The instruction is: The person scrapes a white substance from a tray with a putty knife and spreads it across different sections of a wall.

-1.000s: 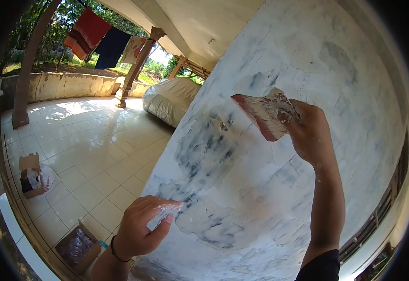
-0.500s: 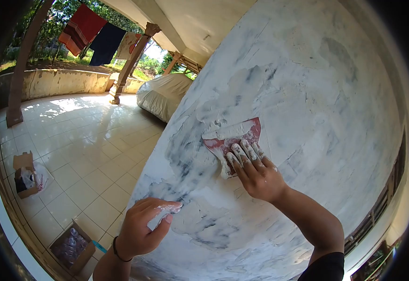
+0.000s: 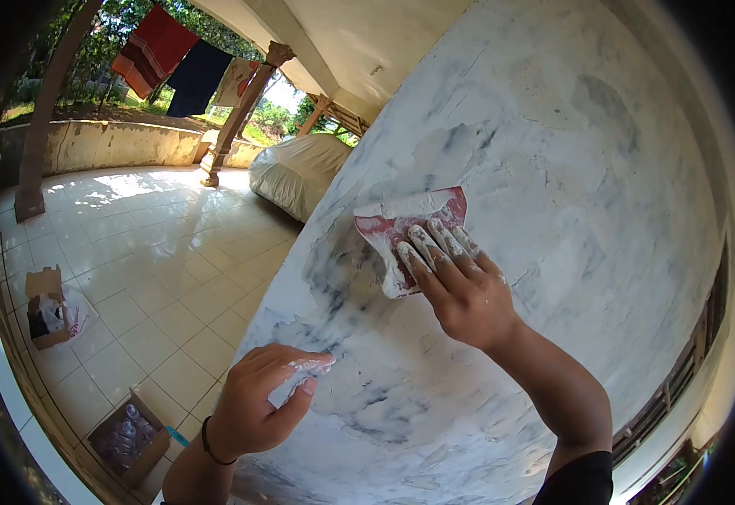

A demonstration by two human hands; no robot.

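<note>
1. The right hand (image 3: 462,290) has carried the red scraper (image 3: 408,227) a little up the wall (image 3: 569,168) since half a second ago; a second ago it was holding the blade edge-on, higher and further right, away from the plaster.
2. The right hand is now pressing the scraper flat against the wall, its putty-smeared fingers (image 3: 435,244) lying spread across the blade's back and not wrapping round it.
3. The scraper is sitting on the wall's middle part, above a patch where grey is showing through the white filler, with white putty coating its upper edge.
4. The left hand (image 3: 254,408) is staying low on the wall as before, curled loosely, with thumb and forefinger pinching together on a lump of white putty (image 3: 304,370) and touching the wall's surface.
5. A dark band is circling the left wrist.
6. On the tiled floor (image 3: 157,261) to the left, two open cardboard boxes are standing: one (image 3: 47,307) near the low edge, another (image 3: 127,438) just beside the left forearm.
7. Further back, a covered car (image 3: 300,172) is standing under the porch roof, and clothes (image 3: 174,59) are hanging on a line.
</note>
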